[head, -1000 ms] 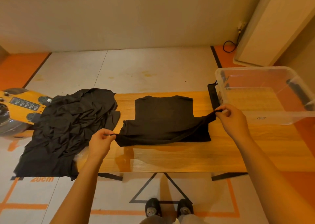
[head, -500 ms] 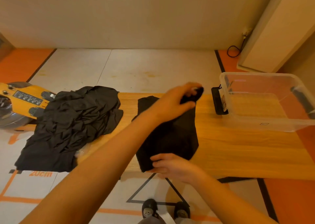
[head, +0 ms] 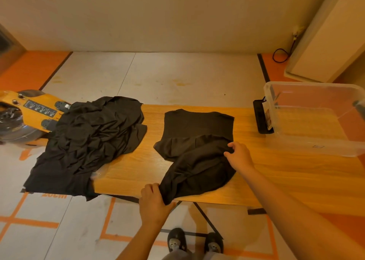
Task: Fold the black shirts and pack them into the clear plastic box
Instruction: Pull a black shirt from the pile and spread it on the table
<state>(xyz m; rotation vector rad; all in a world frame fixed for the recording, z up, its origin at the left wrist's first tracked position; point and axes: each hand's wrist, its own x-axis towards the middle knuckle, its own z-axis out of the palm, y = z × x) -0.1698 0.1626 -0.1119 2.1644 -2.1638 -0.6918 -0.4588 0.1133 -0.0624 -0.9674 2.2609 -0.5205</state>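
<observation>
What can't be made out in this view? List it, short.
Head view only.
- Pile of shirts: count unclear, folds overlap.
- Box: right end cut off by the frame edge.
- Yellow machine: cut by the left edge, partly under the pile.
- Black item beside the box: kind unclear, partly behind its wall.
- Shirt in the left hand and right hand: under layers hidden by top cloth.

Black shirt (head: 197,141), clear box (head: 316,119), wood-grain table (head: 286,172).

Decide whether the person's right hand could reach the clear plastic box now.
Probably yes. Only bare wooden table lies between the right hand and the clear plastic box, whose top is open; the hand pinches the half-folded black shirt, though.
</observation>
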